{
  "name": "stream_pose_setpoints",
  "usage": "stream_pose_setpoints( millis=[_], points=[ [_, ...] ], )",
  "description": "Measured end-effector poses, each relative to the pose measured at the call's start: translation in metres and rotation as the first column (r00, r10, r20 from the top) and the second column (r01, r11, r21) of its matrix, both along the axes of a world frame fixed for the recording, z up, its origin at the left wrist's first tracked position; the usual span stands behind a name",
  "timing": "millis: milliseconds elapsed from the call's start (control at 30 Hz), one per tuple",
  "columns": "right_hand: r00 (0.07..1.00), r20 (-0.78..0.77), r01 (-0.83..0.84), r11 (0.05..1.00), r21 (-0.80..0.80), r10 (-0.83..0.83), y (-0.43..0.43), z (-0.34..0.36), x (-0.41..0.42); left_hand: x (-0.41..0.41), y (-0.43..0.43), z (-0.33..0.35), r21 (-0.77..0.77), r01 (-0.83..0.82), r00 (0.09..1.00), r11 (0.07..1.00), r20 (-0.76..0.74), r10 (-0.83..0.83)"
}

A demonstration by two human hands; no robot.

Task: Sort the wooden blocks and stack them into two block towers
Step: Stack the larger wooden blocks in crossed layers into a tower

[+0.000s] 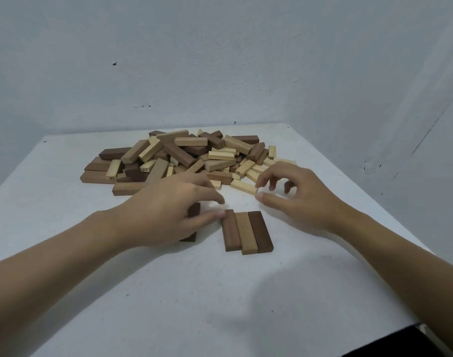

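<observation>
A loose pile of wooden blocks (189, 155), dark brown, mid brown and pale, lies at the back of the white table (220, 292). Three brown blocks (247, 231) lie flat side by side in a row near the middle. My left hand (168, 210) hovers over a dark brown block (194, 210) that it mostly hides; its thumb tip touches the left block of the row. My right hand (295, 194) has curled fingers, and its forefinger and thumb pinch the near end of a pale block (243, 186) at the pile's front edge.
The table stands in a corner of grey-white walls (220, 60). Its right edge runs diagonally past my right forearm, and a dark patch (405, 343) shows beyond the front right corner. Bare tabletop lies in front of the three-block row.
</observation>
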State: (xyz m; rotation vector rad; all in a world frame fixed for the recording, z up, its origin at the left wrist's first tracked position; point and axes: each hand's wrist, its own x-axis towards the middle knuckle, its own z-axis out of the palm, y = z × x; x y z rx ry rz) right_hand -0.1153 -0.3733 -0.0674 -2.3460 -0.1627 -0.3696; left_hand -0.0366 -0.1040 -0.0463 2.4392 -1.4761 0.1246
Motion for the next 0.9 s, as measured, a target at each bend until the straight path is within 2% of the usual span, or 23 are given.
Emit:
stream_pose_setpoints(
  millis=[100, 233, 400, 567, 900],
  points=[
    [0.980, -0.115, -0.166, 0.985, -0.040, 0.161, 0.012, 0.006, -0.017, -0.008, 0.022, -0.004, 0.031, 0.003, 1.000, 1.000, -0.029, -0.002],
    [0.941, -0.235, -0.274, 0.955, -0.116, 0.242, 0.023, 0.012, -0.026, -0.017, 0.035, -0.011, 0.056, -0.007, 0.998, 0.998, -0.056, 0.010],
    [0.948, -0.226, -0.269, 0.946, -0.182, 0.226, 0.028, 0.008, -0.026, -0.018, 0.029, -0.014, 0.004, -0.019, 1.000, 1.000, -0.003, 0.019],
    [0.957, -0.191, -0.254, 0.947, -0.197, 0.217, 0.038, 0.000, -0.029, -0.009, 0.041, -0.018, -0.005, -0.038, 0.995, 0.999, -0.087, 0.038],
    [0.939, -0.145, -0.322, 0.945, -0.057, 0.311, 0.045, -0.007, -0.020, -0.020, 0.057, -0.032, -0.110, -0.104, 0.984, 0.988, -0.159, 0.086]
  ],
)
